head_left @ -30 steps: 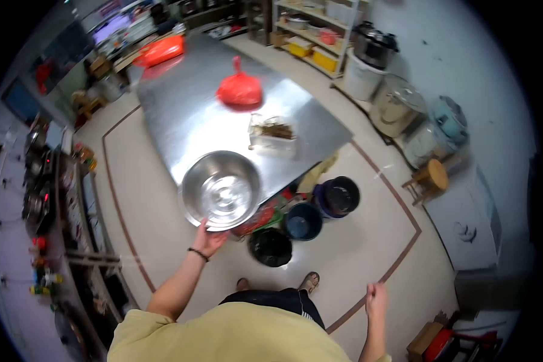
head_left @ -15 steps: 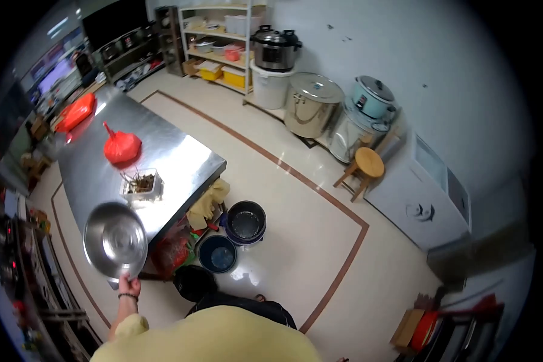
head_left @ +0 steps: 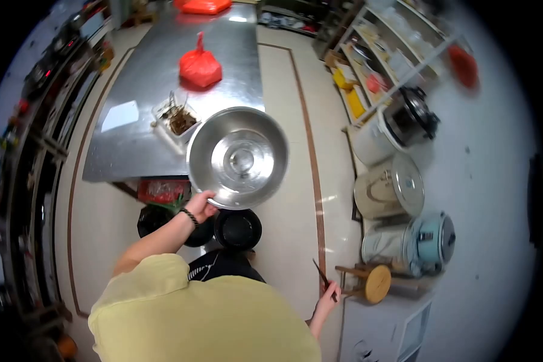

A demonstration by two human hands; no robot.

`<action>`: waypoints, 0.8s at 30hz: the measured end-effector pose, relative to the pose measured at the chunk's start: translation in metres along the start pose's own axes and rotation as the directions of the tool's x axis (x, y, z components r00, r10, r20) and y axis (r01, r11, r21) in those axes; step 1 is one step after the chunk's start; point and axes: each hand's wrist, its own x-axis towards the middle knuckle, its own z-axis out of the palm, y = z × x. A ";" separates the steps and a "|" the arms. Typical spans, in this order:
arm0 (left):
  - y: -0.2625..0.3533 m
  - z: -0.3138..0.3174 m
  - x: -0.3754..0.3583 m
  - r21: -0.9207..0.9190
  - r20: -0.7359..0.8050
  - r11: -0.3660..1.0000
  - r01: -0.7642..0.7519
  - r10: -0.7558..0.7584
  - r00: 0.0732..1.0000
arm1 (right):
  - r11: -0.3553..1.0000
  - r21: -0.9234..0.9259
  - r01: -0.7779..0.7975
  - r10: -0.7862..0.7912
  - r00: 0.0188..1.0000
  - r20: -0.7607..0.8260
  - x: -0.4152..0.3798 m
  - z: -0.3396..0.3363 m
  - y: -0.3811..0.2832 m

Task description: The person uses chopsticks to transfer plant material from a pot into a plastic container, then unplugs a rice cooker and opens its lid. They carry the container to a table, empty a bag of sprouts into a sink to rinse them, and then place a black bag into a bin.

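A wide metal basin (head_left: 238,158) is gripped at its near rim by my left hand (head_left: 201,206), which wears a dark beaded bracelet. The basin is tilted toward the camera and overlaps the right edge of the steel table (head_left: 127,151). Low at the right, my right hand (head_left: 330,293) is closed around a thin dark pointed tool (head_left: 322,276), possibly a knife. Beside the basin on the table stands a clear container (head_left: 181,120) with brown stringy contents. A tied red plastic bag (head_left: 200,67) sits farther back.
Dark buckets (head_left: 238,229) stand on the floor below the basin. A white sheet or board (head_left: 120,116) lies on the table. To the right are a wooden stool (head_left: 377,284), a large metal pot (head_left: 389,186), a blue cooker (head_left: 433,238) and a shelf rack (head_left: 398,60).
The view has turned, and the table now lies straight ahead. The basin in my left hand has moved from beside the table's near end to its right edge. My right hand with the dark tool has appeared.
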 end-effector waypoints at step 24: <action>-0.413 0.073 -0.086 -0.533 -0.839 0.395 -0.749 -0.362 0.406 | 0.330 0.207 0.921 -0.338 -0.090 0.937 0.353 0.457 -0.168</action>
